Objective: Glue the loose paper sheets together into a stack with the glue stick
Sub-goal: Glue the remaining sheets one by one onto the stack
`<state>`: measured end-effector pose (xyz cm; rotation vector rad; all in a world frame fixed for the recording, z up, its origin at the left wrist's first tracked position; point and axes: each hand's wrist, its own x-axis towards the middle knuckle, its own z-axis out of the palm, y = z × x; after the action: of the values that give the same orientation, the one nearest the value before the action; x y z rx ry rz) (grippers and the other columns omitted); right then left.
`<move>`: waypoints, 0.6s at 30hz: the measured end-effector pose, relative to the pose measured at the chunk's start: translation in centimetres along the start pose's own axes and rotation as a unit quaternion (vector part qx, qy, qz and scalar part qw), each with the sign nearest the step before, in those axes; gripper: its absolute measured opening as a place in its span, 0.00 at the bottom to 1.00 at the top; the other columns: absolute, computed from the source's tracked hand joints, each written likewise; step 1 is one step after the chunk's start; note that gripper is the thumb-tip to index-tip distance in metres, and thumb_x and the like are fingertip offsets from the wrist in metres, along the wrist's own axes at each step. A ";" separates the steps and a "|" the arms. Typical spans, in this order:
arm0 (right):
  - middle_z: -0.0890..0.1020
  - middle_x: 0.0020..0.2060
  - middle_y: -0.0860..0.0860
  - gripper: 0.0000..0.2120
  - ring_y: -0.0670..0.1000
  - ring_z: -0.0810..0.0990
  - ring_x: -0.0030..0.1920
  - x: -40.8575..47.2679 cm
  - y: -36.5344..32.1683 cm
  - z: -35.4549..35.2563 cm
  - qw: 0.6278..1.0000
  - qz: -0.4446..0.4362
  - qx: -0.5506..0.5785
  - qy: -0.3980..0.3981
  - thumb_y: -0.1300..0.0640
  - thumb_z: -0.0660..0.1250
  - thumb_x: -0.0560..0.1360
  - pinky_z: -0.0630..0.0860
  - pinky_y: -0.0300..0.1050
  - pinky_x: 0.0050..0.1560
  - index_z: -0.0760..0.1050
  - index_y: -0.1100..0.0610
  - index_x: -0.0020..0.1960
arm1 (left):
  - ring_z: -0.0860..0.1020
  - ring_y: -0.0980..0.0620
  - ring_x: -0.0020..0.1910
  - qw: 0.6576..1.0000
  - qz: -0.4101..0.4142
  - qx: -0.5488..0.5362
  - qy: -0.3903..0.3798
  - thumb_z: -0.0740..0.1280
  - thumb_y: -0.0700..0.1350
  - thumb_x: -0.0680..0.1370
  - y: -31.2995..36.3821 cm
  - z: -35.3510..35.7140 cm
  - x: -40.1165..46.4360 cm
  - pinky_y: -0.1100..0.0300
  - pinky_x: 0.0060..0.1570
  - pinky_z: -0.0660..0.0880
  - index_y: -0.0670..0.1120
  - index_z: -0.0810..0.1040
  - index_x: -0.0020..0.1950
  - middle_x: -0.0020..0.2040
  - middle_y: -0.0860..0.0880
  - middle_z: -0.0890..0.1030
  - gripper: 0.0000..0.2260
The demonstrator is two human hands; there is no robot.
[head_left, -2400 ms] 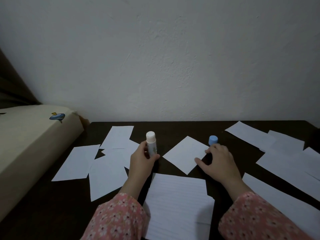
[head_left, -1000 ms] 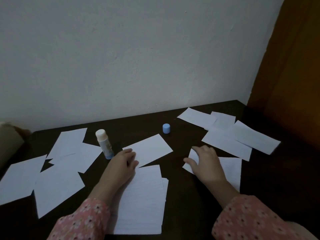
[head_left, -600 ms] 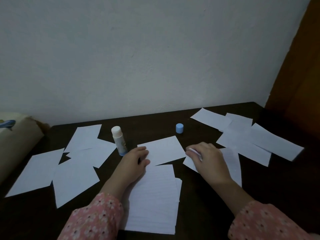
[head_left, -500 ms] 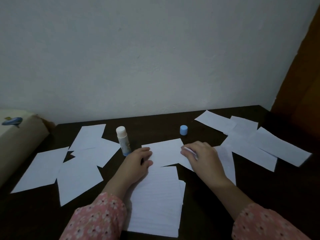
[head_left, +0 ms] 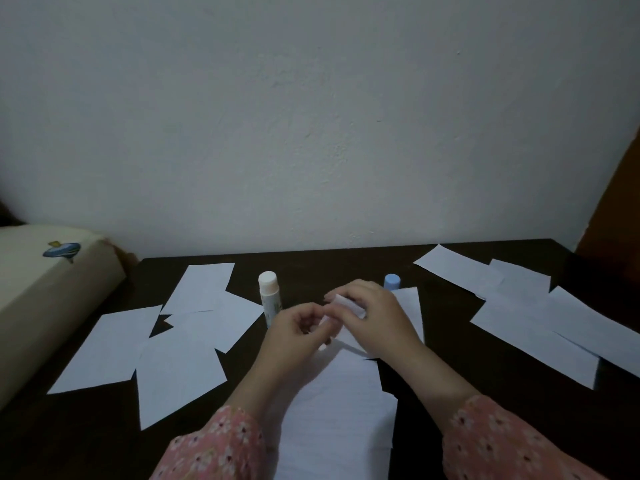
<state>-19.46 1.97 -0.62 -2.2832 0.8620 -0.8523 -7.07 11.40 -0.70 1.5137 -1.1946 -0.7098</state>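
A stack of lined paper sheets (head_left: pixel 341 410) lies on the dark table (head_left: pixel 467 372) in front of me. Above its far end, my right hand (head_left: pixel 375 315) and my left hand (head_left: pixel 294 332) both pinch one white paper sheet (head_left: pixel 346 304) lifted off the table. The uncapped glue stick (head_left: pixel 269 299) stands upright just left of my left hand, untouched. Its blue cap (head_left: pixel 392 282) sits behind my right hand. Loose sheets lie at the left (head_left: pixel 180 348) and at the right (head_left: pixel 540 327).
A cream cushion-like object (head_left: pixel 38 299) with a blue sticker borders the table's left edge. A white wall rises behind the table. A brown wooden surface (head_left: pixel 620 188) stands at the far right.
My right hand dragged a sheet from the right toward the centre and lifted it. My left hand left the stack and took hold of the same sheet. The camera view swung left.
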 end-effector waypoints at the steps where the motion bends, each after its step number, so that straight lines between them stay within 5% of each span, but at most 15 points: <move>1: 0.76 0.54 0.38 0.12 0.39 0.70 0.58 -0.1 0.3 -0.2 0.999 -0.007 -0.031 0.009 0.43 0.67 0.75 0.68 0.44 0.61 0.77 0.43 0.57 | 0.81 0.49 0.41 1.000 -0.008 -0.013 0.002 0.70 0.46 0.76 0.0 -0.2 0.0 0.55 0.46 0.78 0.47 0.83 0.46 0.39 0.46 0.83 0.04; 4: 0.71 0.60 0.41 0.21 0.42 0.64 0.63 -1.0 1.9 -0.8 0.986 0.021 -0.114 0.119 0.37 0.66 0.73 0.57 0.42 0.61 0.74 0.43 0.63 | 0.80 0.51 0.39 0.997 -0.047 -0.053 0.021 0.69 0.48 0.76 -0.1 -0.4 -0.1 0.58 0.47 0.75 0.47 0.82 0.46 0.38 0.45 0.83 0.05; 8: 0.71 0.63 0.47 0.21 0.49 0.67 0.64 -3.5 4.1 -0.8 0.958 0.146 -0.055 0.239 0.42 0.66 0.75 0.59 0.44 0.62 0.71 0.47 0.65 | 0.78 0.56 0.34 0.989 -0.092 -0.106 0.049 0.69 0.47 0.77 -0.3 -0.2 0.0 0.57 0.46 0.72 0.47 0.82 0.47 0.35 0.47 0.82 0.05; 11: 0.76 0.54 0.45 0.21 0.47 0.74 0.55 -4.5 5.0 -1.1 0.950 0.203 0.017 0.237 0.42 0.64 0.76 0.62 0.47 0.66 0.67 0.47 0.66 | 0.76 0.57 0.31 0.982 -0.123 -0.136 0.053 0.68 0.45 0.77 -0.2 0.2 -0.2 0.62 0.39 0.70 0.44 0.81 0.48 0.34 0.47 0.80 0.06; 14: 0.78 0.39 0.43 0.09 0.45 0.76 0.42 -4.5 5.5 -1.4 0.953 0.223 0.034 0.201 0.44 0.65 0.76 0.73 0.58 0.60 0.70 0.43 0.55 | 0.79 0.53 0.38 0.974 -0.166 -0.147 0.043 0.69 0.44 0.77 -0.3 0.7 -0.3 0.61 0.38 0.74 0.45 0.82 0.48 0.41 0.47 0.83 0.04; 18: 0.78 0.38 0.43 0.06 0.46 0.77 0.43 -4.2 5.8 -1.5 0.955 0.243 0.020 0.170 0.42 0.67 0.74 0.76 0.56 0.55 0.74 0.42 0.48 | 0.80 0.49 0.43 0.970 -0.207 -0.116 0.056 0.71 0.40 0.72 -0.7 1.1 -0.1 0.61 0.36 0.75 0.45 0.80 0.40 0.43 0.44 0.82 0.01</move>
<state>-25.16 0.81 -5.06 -1.7846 1.4666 -1.0257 -7.81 11.07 -1.71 1.5945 -0.6872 -0.9881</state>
